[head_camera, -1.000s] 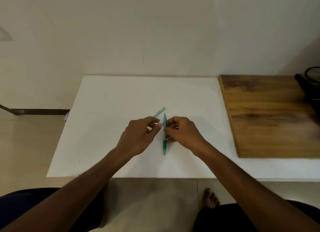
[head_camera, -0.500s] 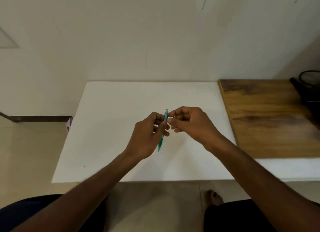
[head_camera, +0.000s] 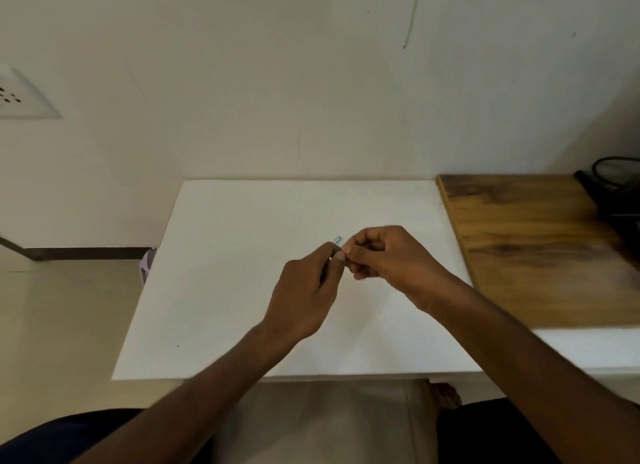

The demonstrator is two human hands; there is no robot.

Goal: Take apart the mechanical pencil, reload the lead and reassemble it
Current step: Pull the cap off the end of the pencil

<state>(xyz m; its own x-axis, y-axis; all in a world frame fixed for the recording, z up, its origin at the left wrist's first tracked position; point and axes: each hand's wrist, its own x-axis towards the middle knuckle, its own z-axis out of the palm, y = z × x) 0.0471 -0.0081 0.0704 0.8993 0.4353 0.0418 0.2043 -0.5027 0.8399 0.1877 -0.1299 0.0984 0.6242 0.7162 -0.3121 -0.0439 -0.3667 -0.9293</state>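
My left hand [head_camera: 304, 297] is curled round the teal mechanical pencil, whose body is almost wholly hidden in the fist. My right hand [head_camera: 384, 259] meets it from the right. Its thumb and fingertips pinch at the pencil's upper end, right against the left fingertips. A small teal piece [head_camera: 338, 239] shows just above the place where the fingers meet. Whether it is the pencil's end or the lead tube lying on the table, I cannot tell. Both hands hover over the middle of the white tabletop [head_camera: 225, 290].
A wooden board [head_camera: 536, 249] lies on the table's right side, with a black object [head_camera: 620, 204] at its far right corner. The wall stands just behind the table, with a socket plate [head_camera: 20, 96] at left. A bare foot [head_camera: 446, 394] is under the front edge.
The pencil was picked up off the table and drawn into my left fist, hiding its body. Both hands rose and shifted right, and my right fingertips closed in on its upper end.
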